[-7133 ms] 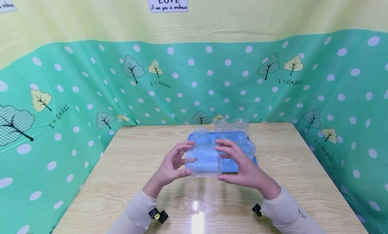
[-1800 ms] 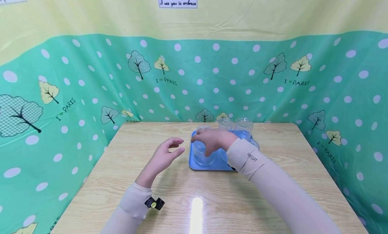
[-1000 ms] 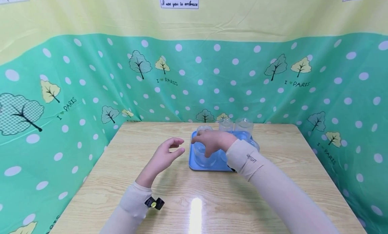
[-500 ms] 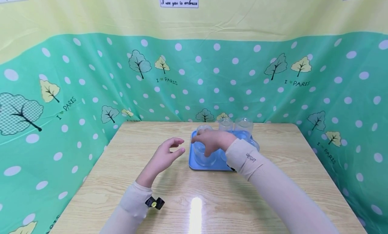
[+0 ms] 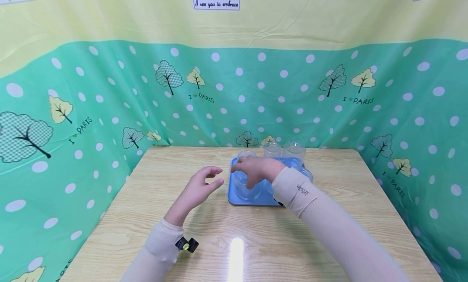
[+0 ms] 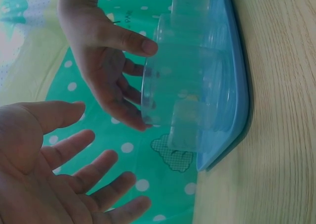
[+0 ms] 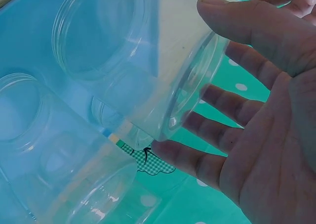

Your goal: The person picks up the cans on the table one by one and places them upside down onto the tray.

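Note:
A clear plastic jar stands at the front left of the blue tray. In the left wrist view, the jar's ridged neck is down against the tray and its flat end is up. My right hand holds that upper end from above, thumb on one side and fingers on the other, as the right wrist view shows around the jar's rim. My left hand hovers left of the tray, fingers spread and loosely bent, holding nothing.
Several more clear jars share the tray: one behind at the left, two at the back, a narrow jar and a wider jar, others partly hidden by my right arm. A green dotted curtain borders the wooden table.
Seven seconds ago both hands held the jar sideways above the tray. Now it stands on the tray under my right hand, and my left hand has let go. The last second shows no movement.

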`<state>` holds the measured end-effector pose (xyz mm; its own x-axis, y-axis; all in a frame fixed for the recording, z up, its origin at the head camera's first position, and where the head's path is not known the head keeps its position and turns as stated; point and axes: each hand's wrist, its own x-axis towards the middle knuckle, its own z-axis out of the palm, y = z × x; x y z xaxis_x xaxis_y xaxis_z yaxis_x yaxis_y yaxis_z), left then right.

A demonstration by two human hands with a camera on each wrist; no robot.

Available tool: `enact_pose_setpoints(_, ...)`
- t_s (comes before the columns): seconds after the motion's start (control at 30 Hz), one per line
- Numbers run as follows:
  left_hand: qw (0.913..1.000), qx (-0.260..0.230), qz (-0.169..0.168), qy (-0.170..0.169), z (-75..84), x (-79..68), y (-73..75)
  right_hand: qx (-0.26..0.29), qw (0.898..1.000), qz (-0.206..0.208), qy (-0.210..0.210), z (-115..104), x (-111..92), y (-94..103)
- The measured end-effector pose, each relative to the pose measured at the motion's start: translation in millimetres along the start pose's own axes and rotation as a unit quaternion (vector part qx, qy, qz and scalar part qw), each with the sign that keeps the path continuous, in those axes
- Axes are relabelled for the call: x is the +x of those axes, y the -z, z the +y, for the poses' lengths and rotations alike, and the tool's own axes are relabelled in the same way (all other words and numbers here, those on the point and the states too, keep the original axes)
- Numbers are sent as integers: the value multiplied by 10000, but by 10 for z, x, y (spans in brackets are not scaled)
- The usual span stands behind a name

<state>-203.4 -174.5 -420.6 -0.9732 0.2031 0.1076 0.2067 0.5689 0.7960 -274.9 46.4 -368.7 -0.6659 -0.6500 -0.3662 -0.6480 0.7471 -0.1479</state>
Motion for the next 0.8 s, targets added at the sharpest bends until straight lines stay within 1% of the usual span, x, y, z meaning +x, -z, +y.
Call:
enact_pose_setpoints(0.3, 10000, 30, -61, 7, 3, -6, -12, 35, 10000, 17, 17, 17, -8, -3)
enact_pose_setpoints(0.47, 9999, 47, -94, 22, 25, -13, -17, -63, 9999, 52, 92, 21, -15, 11)
enact_pose_setpoints(0.6, 9998, 118, -151, -95, 6, -6, -30, -245, 9995, 112, 169, 4, -28, 20)
enact_pose_setpoints(0.67, 9994, 151, -242, -183, -5, -4, -35, -354, 9990, 169, 202, -7, -38, 27)
enact_pose_setpoints(0.8, 9979, 162, -454, -442, -10, -7, -43, -391, 9984, 282, 296, -23, -77, 45)
